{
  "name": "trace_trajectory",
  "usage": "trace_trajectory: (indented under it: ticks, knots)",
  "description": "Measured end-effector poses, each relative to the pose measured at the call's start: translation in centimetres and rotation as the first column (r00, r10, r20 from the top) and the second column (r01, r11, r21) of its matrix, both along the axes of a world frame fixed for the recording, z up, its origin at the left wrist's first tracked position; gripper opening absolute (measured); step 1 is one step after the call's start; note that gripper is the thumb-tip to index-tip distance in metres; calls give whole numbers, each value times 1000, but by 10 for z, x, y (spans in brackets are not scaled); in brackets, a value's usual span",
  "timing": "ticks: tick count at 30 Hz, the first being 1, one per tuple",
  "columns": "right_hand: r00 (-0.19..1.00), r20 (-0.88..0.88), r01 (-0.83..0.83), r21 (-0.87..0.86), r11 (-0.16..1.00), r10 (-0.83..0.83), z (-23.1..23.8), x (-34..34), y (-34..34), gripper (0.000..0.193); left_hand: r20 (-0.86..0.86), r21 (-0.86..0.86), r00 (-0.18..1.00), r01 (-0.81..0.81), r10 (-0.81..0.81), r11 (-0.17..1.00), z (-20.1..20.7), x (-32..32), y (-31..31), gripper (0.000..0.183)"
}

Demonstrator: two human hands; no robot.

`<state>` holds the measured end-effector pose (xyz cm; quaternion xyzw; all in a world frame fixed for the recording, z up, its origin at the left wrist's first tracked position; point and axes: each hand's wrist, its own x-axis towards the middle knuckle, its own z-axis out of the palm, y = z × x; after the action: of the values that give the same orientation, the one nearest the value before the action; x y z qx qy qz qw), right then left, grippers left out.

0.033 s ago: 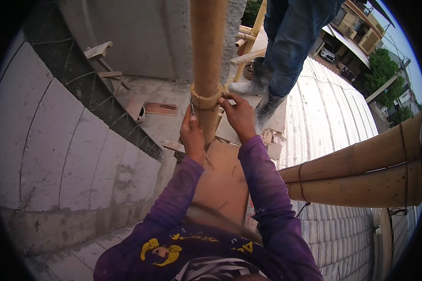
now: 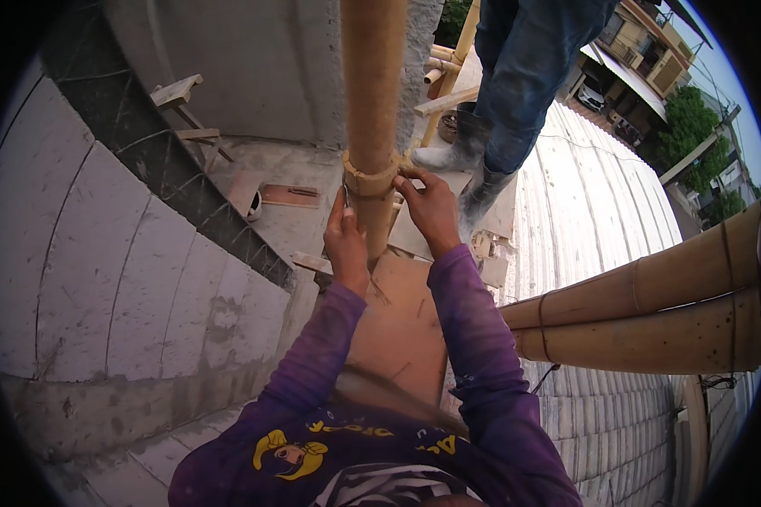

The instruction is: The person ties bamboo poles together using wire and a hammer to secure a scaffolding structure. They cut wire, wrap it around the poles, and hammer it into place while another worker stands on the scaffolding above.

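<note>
An upright bamboo pole [image 2: 372, 84] stands in front of me, its lower end set inside a wider bamboo piece [image 2: 366, 228] with a rough cut rim. A thin dark tie seems to run round the wider piece just below that rim. At the left side of the joint, my left hand [image 2: 347, 241] is closed on a small thin greyish thing that I cannot name. My right hand [image 2: 429, 207] pinches at the rim's right side, thumb and forefinger together. Whatever lies between those fingertips is too small to make out.
A person in jeans [image 2: 520, 76] and grey rubber boots [image 2: 482, 190] stands just beyond, to the right. Thick bamboo poles [image 2: 643, 313] tied together cross at right, above a corrugated roof [image 2: 592, 203]. A block wall [image 2: 144, 262] rises at left. Below me lies a reddish board [image 2: 397, 329].
</note>
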<state>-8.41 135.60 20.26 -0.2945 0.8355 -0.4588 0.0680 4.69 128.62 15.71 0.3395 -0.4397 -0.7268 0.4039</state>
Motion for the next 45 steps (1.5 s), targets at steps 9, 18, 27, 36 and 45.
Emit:
trace_trajectory:
  ticks: [9,18,27,36,45]
  knots:
    - [947,307,-7,-273,962,95,-39,-26,-23,29,38,22,999,-25,24,999,18,-3,-12,41]
    - [973,220,95,-114,989,-68,-32,-2,-18,32,141,-94,990,9,5,996,7,-7,-31,41]
    - [994,67,80,53,995,-83,-18,-14,-20,34,84,159,985,133,-148,978,16,8,-34,38]
    - [991,83,118,-112,987,-109,-25,0,-19,33,123,60,987,93,-99,994,27,4,-30,35]
    - [991,135,9,-138,990,10,-38,-24,-24,34,25,174,1000,8,-12,985,33,-3,-29,23]
